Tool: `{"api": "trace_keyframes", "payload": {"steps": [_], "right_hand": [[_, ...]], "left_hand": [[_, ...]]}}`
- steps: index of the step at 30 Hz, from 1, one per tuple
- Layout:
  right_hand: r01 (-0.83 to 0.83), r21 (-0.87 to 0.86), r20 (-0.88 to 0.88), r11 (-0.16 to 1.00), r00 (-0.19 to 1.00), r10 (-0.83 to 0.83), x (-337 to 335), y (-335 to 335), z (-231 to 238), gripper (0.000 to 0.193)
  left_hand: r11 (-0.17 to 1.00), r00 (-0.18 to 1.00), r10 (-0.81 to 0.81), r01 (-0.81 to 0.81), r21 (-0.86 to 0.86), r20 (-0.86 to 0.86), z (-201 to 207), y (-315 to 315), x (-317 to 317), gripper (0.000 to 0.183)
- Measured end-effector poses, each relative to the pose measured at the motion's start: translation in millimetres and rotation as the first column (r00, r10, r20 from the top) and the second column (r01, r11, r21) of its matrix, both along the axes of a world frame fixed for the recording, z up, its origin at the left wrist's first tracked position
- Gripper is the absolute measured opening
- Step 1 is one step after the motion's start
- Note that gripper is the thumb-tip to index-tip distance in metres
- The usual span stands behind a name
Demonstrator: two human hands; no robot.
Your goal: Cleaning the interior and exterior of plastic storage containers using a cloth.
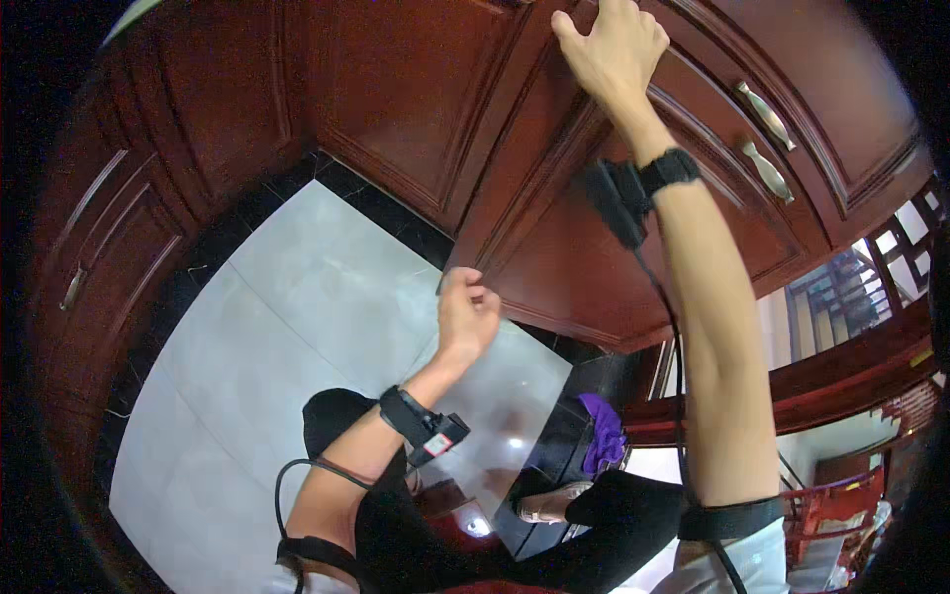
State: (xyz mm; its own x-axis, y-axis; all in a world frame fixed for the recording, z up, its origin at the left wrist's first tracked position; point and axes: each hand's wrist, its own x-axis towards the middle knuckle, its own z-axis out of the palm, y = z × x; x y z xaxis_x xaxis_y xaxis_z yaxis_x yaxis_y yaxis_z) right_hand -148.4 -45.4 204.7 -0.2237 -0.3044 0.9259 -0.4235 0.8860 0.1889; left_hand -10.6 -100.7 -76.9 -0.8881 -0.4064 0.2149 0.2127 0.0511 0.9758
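My right hand (616, 49) reaches up to the dark red wooden cabinet front (693, 49). Its thumb sticks out to the left, while the other fingers bend away from me at the top of the picture. Their tips, and whatever they hold, are hidden. Lower and to the left is my left hand (468, 315), its fingers curled in with nothing visible in them. It is close to the lower corner of a cabinet panel (584, 257), over the pale floor; whether it touches the wood I cannot tell. Each wrist wears a black strap with a small device and cable.
Two metal handles (769, 173) sit on the cabinet at the right. Another cabinet (109, 247) with a handle stands on the left. Pale tiles (267, 337) with a black border cover the floor. A purple cloth (602, 436) lies near my shoe (552, 503). A staircase (831, 307) shows beyond.
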Motion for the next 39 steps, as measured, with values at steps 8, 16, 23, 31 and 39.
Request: {"api": "trace_keyframes", "payload": {"steps": [8, 16, 23, 31, 39], "right_hand": [[0.089, 0.311, -0.107, 0.946, 0.993, -0.058, -63.8, 65.1, -44.7, 0.063], [0.228, 0.447, 0.007, 0.865, 0.966, -0.259, -79.4, 93.5, -70.1, 0.063], [0.439, 0.649, 0.071, 0.622, 0.778, -0.624, -95.0, 125.0, -93.4, 0.066], [-0.380, 0.267, 0.954, 0.886, 0.236, -0.187, 41.7, 194.5, -92.8, 0.059], [0.719, 0.334, 0.926, 0.609, -0.129, -0.356, 480.7, 476.2, -197.8, 0.061]], "left_hand": [[0.958, 0.987, -0.159, 0.162, -0.237, 0.034, 2.1, 22.2, -0.7, 0.029], [0.905, 0.923, -0.365, 0.383, -0.186, 0.125, -8.4, 32.0, 11.6, 0.023], [0.829, 0.878, -0.427, 0.476, -0.294, 0.219, 0.3, 28.0, 18.3, 0.017], [0.732, 0.753, -0.584, 0.650, -0.206, 0.303, -28.6, 35.8, -2.1, 0.008], [0.475, 0.485, -0.767, 0.870, -0.136, 0.420, -16.4, 119.0, 8.1, 0.010]]}}
